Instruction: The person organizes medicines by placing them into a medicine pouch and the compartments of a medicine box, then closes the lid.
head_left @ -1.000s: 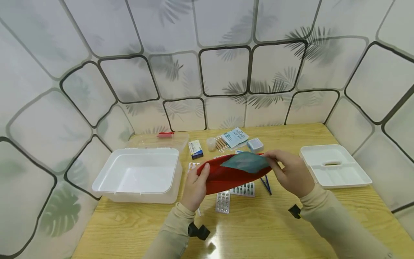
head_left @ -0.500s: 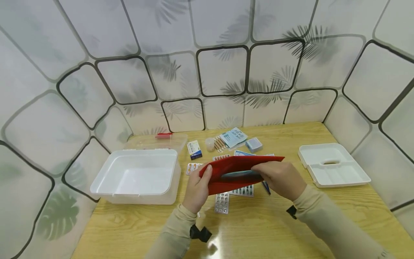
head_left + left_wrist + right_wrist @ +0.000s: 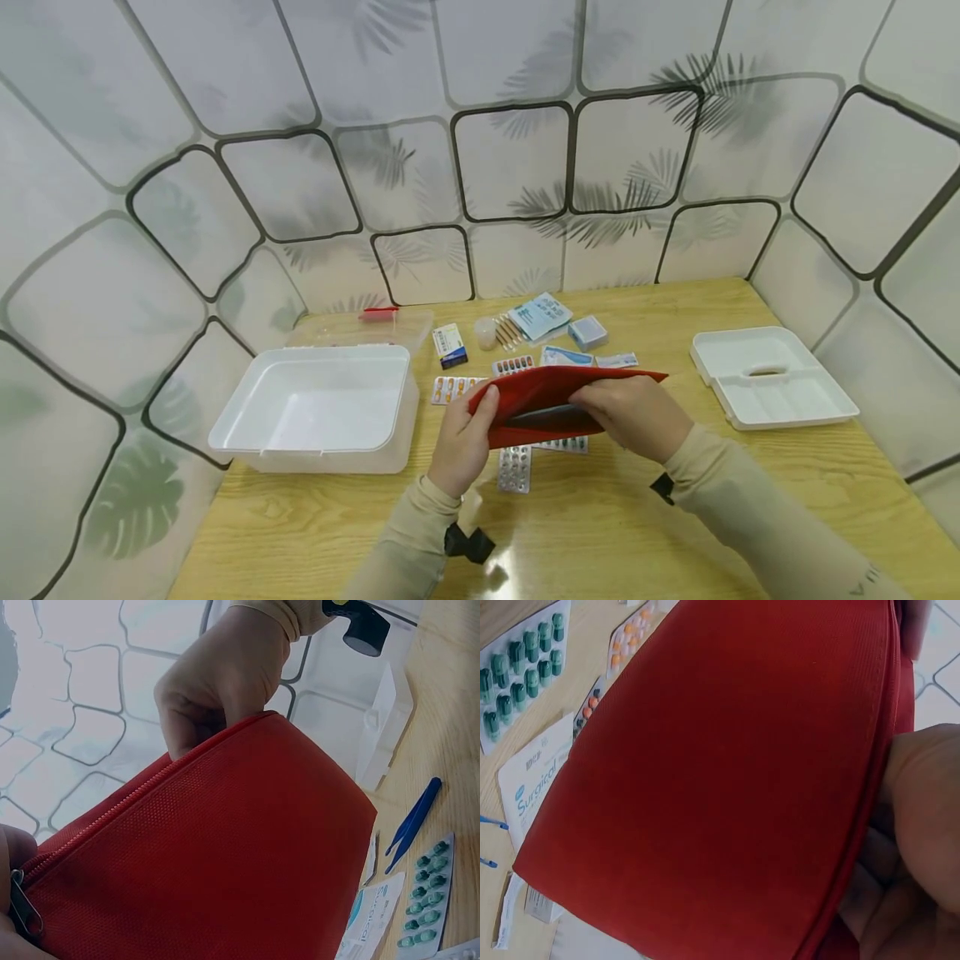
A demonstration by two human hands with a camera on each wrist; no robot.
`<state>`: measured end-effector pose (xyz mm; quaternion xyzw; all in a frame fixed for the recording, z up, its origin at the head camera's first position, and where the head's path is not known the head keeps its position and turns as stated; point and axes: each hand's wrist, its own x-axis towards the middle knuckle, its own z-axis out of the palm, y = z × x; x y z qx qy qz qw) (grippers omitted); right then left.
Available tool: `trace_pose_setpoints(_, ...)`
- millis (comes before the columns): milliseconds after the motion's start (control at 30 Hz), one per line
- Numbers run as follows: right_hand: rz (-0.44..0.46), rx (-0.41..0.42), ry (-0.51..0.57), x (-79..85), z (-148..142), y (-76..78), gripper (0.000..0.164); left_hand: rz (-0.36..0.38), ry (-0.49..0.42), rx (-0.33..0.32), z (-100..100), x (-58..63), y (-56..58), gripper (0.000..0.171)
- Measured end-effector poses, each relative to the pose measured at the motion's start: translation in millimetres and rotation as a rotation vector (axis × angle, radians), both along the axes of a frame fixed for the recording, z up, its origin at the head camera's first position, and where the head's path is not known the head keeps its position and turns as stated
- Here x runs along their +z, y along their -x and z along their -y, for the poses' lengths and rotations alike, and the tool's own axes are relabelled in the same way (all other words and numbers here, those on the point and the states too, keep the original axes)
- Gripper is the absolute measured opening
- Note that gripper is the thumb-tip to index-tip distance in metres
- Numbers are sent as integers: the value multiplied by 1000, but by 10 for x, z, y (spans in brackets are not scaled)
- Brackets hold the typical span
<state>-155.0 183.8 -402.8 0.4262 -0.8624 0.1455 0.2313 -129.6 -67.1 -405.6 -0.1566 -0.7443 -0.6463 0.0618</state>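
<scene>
1. Box of smooth white plastic, deep, round-cornered, open-topped, well left of the fingers of the left hand; clear plastic lid just beyond.
2. White-and-blue carton, crisp-edged, and orange-capsule blister pack, both beyond the left fingertips.
3. Left thumb and fingers clamped on the left end of the red pouch, just beside a dark zip pull.
4. Round translucent jar, thin tan sticks and flat pale-blue packet, farther beyond the fingers.
5. Silver blister pack, rows of bumps, on the wood-grained table, between the hands; green-capsule blister pack alongside.
6. Pouch of textured fabric, held above the table between both sets of fingers; zippered mouth parted, blue-grey inside.
7. Right hand at the mouth, fingers inside, tips hidden; cannot tell whether apart or gripping.
8. Tray, shallow white plastic with oval slot, right of the right fingers.
</scene>
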Motion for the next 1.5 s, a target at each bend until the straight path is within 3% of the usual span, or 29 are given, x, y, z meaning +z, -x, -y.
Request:
trace_pose_setpoints(433,-86,-90,-48,-46,48,-3,14,-22,6,19,10,-11,-29,33)
trace_pose_setpoints(800,36,-134,14,-20,52,-19,13,18,-21,20,31,-28,-20,34)
trace_pose_setpoints(1067,33,-97,21,-35,41,-4,13,119,-121,60,94,-19,26,37)
trace_pose_setpoints(1233,-38,5,96,-8,4,26,15,225,-268,99,164,-23,80,41)
trace_pose_setpoints(1333,-133,52,192,24,-22,58,19,272,-345,99,196,-29,98,43)
trace_pose_setpoints(1400,-198,29,295,45,-48,94,24,294,-369,101,213,-33,105,44)
trace_pose_setpoints(1500,-221,-105,476,57,-109,167,28,328,-422,68,225,-37,112,45)
